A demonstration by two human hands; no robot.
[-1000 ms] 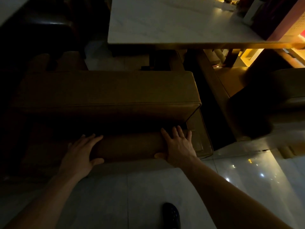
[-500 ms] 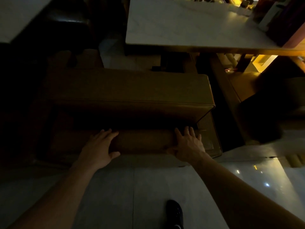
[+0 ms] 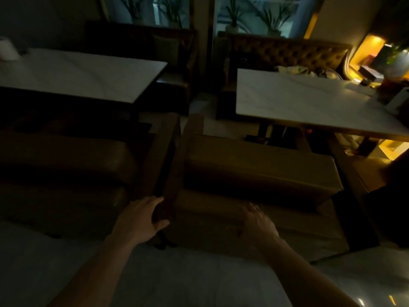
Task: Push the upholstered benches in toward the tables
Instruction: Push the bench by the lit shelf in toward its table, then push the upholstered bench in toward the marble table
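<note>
Where both hands [image 3: 141,220] press, the boxy bench [image 3: 261,173] looks smooth-upholstered

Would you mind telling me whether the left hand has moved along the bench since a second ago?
Yes. The left hand has slid left along the bench to its left end, by the gap beside the neighbouring bench.

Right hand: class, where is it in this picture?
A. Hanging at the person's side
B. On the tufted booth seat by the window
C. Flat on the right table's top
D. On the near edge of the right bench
D: the right hand lies spread on the near, lower edge of the right bench, well short of the right table.
</note>
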